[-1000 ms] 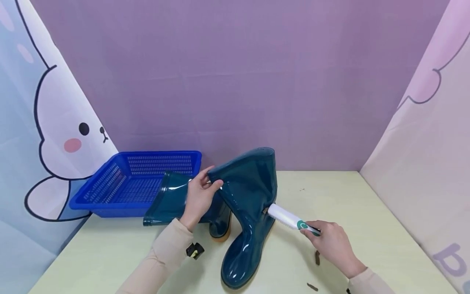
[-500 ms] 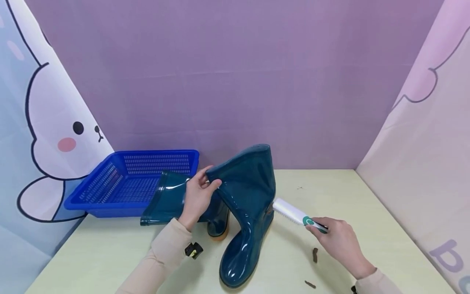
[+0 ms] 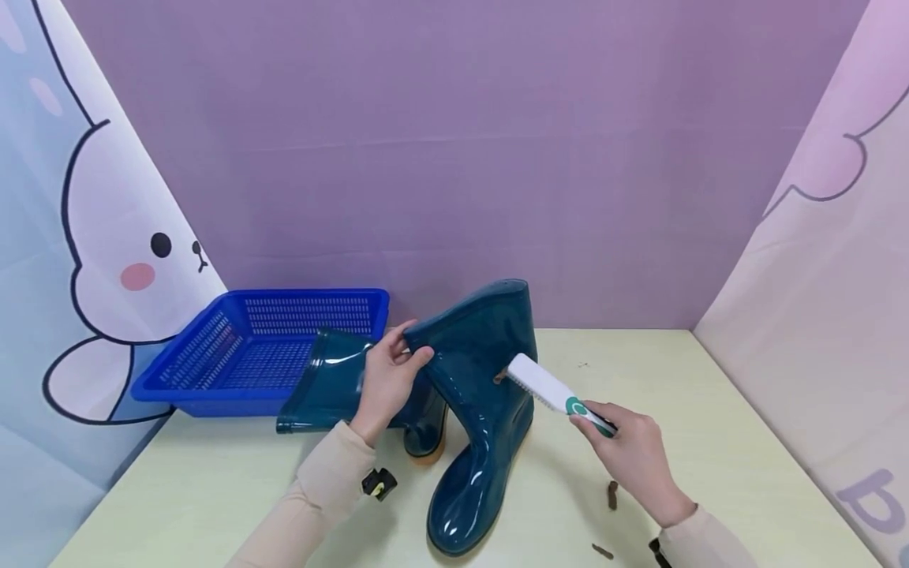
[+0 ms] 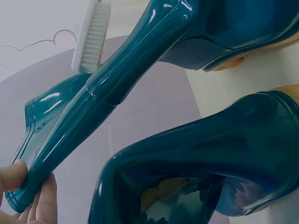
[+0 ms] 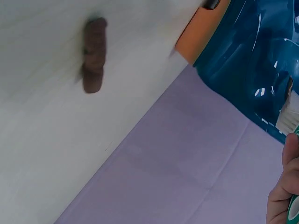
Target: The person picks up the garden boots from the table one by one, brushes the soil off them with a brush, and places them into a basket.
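Note:
A glossy dark teal rubber boot [image 3: 469, 489] stands on the table with its toe toward me. My left hand [image 3: 387, 383] pinches the rim of its shaft between thumb and fingers, as the left wrist view shows too. In my right hand [image 3: 628, 450] is the handle of a white scrubbing brush [image 3: 540, 379] with a green band. The brush's tip overlaps the side of the shaft, at a brown smear of dirt [image 3: 500, 376]. Its pale bristles [image 4: 96, 42] show in the left wrist view. A second teal boot [image 3: 334, 383] lies on its side behind my left hand.
A blue plastic basket [image 3: 213, 402] stands at the back left, partly behind the lying boot. Two brown strips of dirt [image 3: 612, 495] lie on the pale table [image 3: 639, 371] near my right hand. A purple cloth wall [image 3: 454, 158] closes off the back.
The brush in my right hand has moved up the boot's shaft from near the ankle, and a brown smear now sits at its tip. My left hand keeps its hold on the rim.

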A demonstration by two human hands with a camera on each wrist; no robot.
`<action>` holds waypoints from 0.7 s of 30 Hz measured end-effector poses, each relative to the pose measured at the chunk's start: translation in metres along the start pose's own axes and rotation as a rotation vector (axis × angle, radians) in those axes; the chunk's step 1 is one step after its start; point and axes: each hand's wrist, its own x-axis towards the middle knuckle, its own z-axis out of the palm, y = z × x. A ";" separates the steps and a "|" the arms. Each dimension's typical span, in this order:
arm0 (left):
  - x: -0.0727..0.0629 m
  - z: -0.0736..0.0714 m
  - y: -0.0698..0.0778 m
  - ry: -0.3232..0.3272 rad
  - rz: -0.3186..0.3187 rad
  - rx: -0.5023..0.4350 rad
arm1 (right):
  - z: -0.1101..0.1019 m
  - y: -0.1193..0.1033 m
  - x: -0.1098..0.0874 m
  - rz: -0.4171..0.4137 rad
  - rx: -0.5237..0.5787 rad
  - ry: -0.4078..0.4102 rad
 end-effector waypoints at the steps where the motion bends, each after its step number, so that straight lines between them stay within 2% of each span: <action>1: 0.000 0.000 0.000 -0.003 0.006 0.000 | 0.001 -0.002 0.001 0.012 0.005 -0.016; 7: 0.002 0.000 -0.004 -0.003 -0.001 -0.009 | -0.001 -0.007 0.000 0.087 -0.052 -0.138; 9: 0.002 -0.001 -0.005 0.009 -0.021 -0.005 | -0.003 -0.006 -0.001 0.103 -0.071 -0.166; 21: 0.002 -0.002 -0.004 0.007 -0.011 -0.013 | -0.024 0.003 -0.003 0.150 -0.141 -0.249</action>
